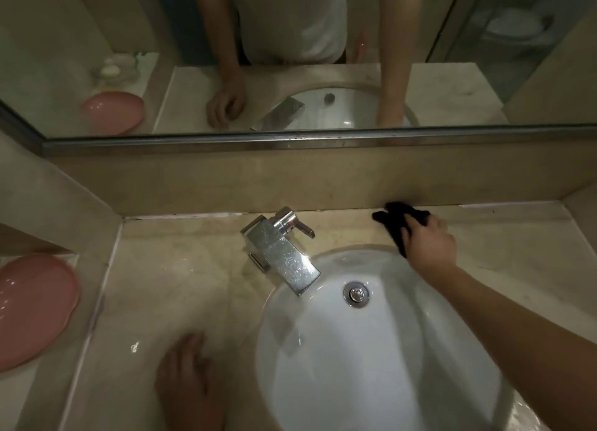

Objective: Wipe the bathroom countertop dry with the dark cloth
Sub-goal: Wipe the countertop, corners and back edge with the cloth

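The right hand [431, 241] presses the dark cloth [395, 223] on the beige marble surface [181, 288] behind the white sink [355, 349]. The left hand [184, 375] rests flat, fingers relaxed, near the pink basin [32, 307].

Faucet [280, 249] behind sink [339, 349] (cloth [395, 220] right)

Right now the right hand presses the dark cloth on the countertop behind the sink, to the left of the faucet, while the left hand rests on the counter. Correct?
Not quite. The head view shows the right hand pressing the dark cloth on the countertop behind the sink, but to the right of the faucet, not the left. The left hand does rest on the counter.
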Tool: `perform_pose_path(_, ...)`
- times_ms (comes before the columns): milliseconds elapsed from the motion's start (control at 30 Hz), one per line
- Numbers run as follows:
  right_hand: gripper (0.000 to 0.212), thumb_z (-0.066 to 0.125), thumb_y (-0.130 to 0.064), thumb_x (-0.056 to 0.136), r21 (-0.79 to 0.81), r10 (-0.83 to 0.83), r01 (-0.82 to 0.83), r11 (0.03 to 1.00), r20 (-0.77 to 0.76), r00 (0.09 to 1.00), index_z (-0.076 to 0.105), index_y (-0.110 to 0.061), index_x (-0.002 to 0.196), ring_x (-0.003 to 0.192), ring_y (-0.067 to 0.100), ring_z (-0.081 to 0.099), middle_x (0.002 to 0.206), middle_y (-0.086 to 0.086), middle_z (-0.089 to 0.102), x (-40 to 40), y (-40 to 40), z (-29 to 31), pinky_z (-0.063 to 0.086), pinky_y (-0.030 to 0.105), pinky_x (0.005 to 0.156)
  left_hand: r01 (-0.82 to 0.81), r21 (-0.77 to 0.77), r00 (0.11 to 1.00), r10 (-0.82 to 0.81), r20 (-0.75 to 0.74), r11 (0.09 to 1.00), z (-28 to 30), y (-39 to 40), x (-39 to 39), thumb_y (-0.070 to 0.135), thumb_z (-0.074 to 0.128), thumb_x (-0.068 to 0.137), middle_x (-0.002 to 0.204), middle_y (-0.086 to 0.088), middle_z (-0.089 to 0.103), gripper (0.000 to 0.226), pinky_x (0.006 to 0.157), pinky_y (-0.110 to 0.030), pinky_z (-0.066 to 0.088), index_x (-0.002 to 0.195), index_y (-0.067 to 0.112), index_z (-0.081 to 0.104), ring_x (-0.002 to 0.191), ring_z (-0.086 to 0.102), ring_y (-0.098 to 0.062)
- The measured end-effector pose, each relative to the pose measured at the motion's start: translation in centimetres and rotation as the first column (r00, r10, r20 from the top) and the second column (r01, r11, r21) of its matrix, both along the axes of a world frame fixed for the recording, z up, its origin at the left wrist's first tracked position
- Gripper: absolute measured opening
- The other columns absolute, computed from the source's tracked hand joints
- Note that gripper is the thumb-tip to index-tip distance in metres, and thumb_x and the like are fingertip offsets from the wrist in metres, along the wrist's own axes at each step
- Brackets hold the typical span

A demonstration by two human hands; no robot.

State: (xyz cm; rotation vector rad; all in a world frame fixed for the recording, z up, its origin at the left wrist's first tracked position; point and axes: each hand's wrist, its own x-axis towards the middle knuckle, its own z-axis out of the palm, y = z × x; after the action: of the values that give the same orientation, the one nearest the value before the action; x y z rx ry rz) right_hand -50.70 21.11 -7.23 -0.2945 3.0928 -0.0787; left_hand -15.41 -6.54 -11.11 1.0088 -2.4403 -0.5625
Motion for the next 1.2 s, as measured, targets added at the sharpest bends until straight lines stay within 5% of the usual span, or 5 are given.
perform_pose_path(200, 0.041, 0.062, -0.027, 0.096, -0.126, 0.211, -0.21, 0.97, 0.0, 0.977, 0.062, -0.018, 0.136, 0.104, 0.045, 0.052, 0.11, 0.027, 0.055, 0.3, -1.3, -0.5, 0.049, 0.047, 0.079, 0.286, 0.11, 0.951, -0.296, 0.091, 0.952, 0.6, 1.9, -7.5, 0.033, 0.044, 0.09, 0.146, -0.01, 0.05, 0.056, 0.111, -0.04, 0.03, 0.139, 0.009, 0.055, 0.134, 0.043, -0.03)
perform_pose_path(400, 0.04, 0.057, -0.036, 0.086, -0.131, 0.537, -0.54, 0.832, -0.057, 0.842, 0.072, -0.018, 0.118, 0.08, 0.037, 0.061, 0.087, 0.018, 0.062, 2.5, -12.3, -1.1, 0.05, 0.036, 0.057, 0.301, 0.045, 0.937, -0.305, 0.17, 0.952, -1.1, 1.5, -8.5, 0.037, 0.055, 0.087, 0.141, -0.01, 0.054, 0.053, 0.107, -0.042, 0.037, 0.132, 0.009, 0.063, 0.128, 0.051, -0.031)
perform_pose_path(667, 0.037, 0.06, -0.031, 0.09, 0.044, 0.433, -0.431, 0.901, -0.079, 0.898, 0.071, -0.012, 0.119, 0.075, 0.035, 0.062, 0.082, 0.019, 0.066, 1.5, -8.8, -1.4, 0.046, 0.035, 0.057, 0.292, 0.108, 0.939, -0.306, 0.159, 0.95, -0.6, 1.5, -8.6, 0.04, 0.055, 0.09, 0.143, -0.004, 0.054, 0.053, 0.113, -0.028, 0.025, 0.136, 0.014, 0.061, 0.131, 0.049, -0.025)
perform_pose_path(1000, 0.046, 0.041, -0.037, 0.089, -0.029, 0.477, -0.482, 0.876, -0.107, 0.873, 0.073, -0.017, 0.116, 0.07, 0.035, 0.063, 0.08, 0.018, 0.067, 1.9, -10.5, -1.3, 0.048, 0.036, 0.057, 0.294, 0.107, 0.941, -0.308, 0.143, 0.95, 0.0, 1.4, -8.6, 0.04, 0.056, 0.089, 0.143, 0.001, 0.054, 0.053, 0.108, -0.041, 0.036, 0.136, 0.018, 0.061, 0.133, 0.049, -0.023)
perform_pose_path(1200, 0.035, 0.06, -0.025, 0.093, -0.039, 0.309, -0.318, 0.947, -0.153, 0.939, 0.069, -0.017, 0.126, 0.077, 0.04, 0.06, 0.084, 0.022, 0.059, -0.7, -2.0, -1.7, 0.049, 0.041, 0.058, 0.326, 0.034, 0.938, -0.328, 0.113, 0.945, -0.8, 1.0, -8.6, 0.038, 0.057, 0.086, 0.136, -0.006, 0.059, 0.05, 0.1, -0.046, 0.043, 0.128, 0.012, 0.067, 0.123, 0.056, -0.029)
